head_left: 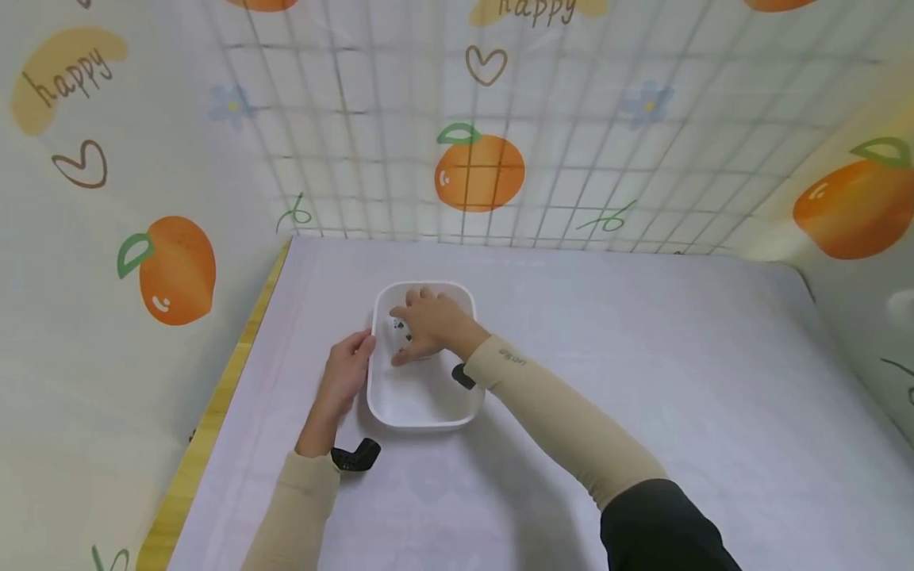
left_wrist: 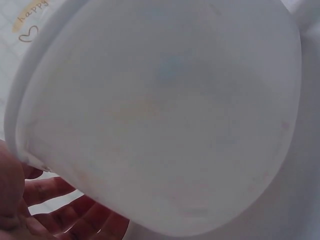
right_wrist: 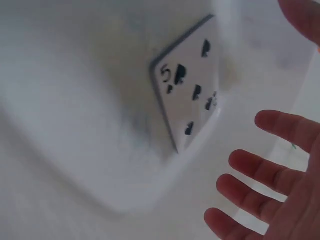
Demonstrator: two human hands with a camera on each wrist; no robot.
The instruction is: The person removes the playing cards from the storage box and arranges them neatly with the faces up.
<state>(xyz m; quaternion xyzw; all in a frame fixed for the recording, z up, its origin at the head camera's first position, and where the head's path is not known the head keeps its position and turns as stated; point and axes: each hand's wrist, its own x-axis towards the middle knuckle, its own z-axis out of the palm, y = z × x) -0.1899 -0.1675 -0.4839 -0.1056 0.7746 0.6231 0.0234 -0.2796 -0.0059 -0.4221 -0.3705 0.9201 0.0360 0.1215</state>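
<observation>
A white plastic tub point(head_left: 421, 396) stands on the table. My left hand point(head_left: 344, 373) holds its left side at the rim. In the left wrist view, the fingers point(left_wrist: 80, 212) curl by the tub's pale wall point(left_wrist: 165, 150). Over the inside of the tub hovers my right hand point(head_left: 435, 323), fingers spread and nothing in its grasp. Below it lie playing cards point(right_wrist: 192, 95), apparently a small stack, with a five of spades face up. From the head view, the right hand covers most of the cards.
White cloth covers the tabletop point(head_left: 643, 341), with a yellow wooden edge point(head_left: 224, 388) showing at the left. A white wire grid point(head_left: 557, 159) rises behind the table, near a fruit-printed curtain point(head_left: 93, 333). Black wrist cameras point(head_left: 357, 456) sit on both arms.
</observation>
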